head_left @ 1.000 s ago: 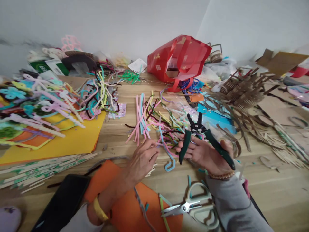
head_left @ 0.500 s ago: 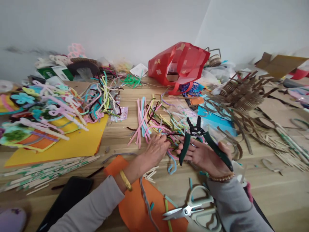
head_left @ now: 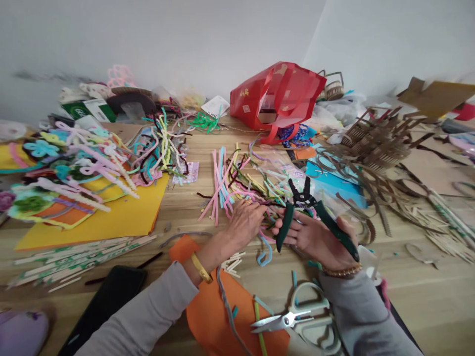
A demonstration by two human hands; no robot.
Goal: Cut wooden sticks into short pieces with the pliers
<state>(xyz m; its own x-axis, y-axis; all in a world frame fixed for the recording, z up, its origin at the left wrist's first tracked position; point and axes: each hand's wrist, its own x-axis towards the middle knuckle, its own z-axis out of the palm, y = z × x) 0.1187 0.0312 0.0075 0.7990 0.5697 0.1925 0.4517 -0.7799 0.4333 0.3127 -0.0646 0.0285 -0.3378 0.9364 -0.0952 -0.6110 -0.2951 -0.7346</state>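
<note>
My left hand (head_left: 245,225) is palm down over a loose pile of coloured pipe cleaners (head_left: 245,183). Its fingers are bent together around some of them, the tips partly hidden. Palm up beside it, my right hand (head_left: 319,240) holds green-handled wire strippers (head_left: 304,195). Their handles are spread and their black jaws point away from me, apart. A blue pipe cleaner (head_left: 264,252) curls below the hands. Closer to me, white-handled scissors (head_left: 287,321) lie with blades parted, partly over orange paper (head_left: 218,316).
Pipe-cleaner flowers (head_left: 89,168) cover yellow paper (head_left: 111,217) at left. A black phone (head_left: 107,306) lies near my left sleeve. Behind stands a red bag (head_left: 256,99). Brown woven baskets (head_left: 382,143) and curled strips are at right. Short white sticks (head_left: 233,262) lie near my left wrist.
The view has shifted slightly, so things on the left appear a little further right. My left hand stays at the pile, and my right hand still holds the spread wire strippers.
</note>
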